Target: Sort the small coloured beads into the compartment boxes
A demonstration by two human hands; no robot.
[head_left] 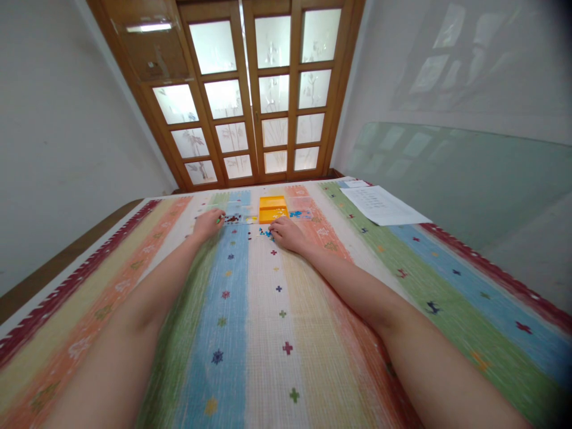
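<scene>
My left hand (210, 224) is at the left of a clear shallow tray of dark brown small pieces (233, 219). Its fingers are pinched together, and a bit of green shows at their tips; the kind of thing is too small to tell. My right hand (288, 234) rests on the cloth just in front of an open yellow box (273, 201), fingers curled down. By its fingertips lies a loose scatter of small blue pieces (267, 232), with some white and dark ones. What those fingers hold, if anything, is hidden. Some light pieces lie inside the box.
Small yellow pieces (251, 218) sit between the brown ones and the box. Right of the box, a clear tray has blue pieces (295, 213). White printed sheets (384, 204) lie at the table's right. A striped tablecloth (263, 333) covers the table, with wooden glazed doors (250, 119) beyond.
</scene>
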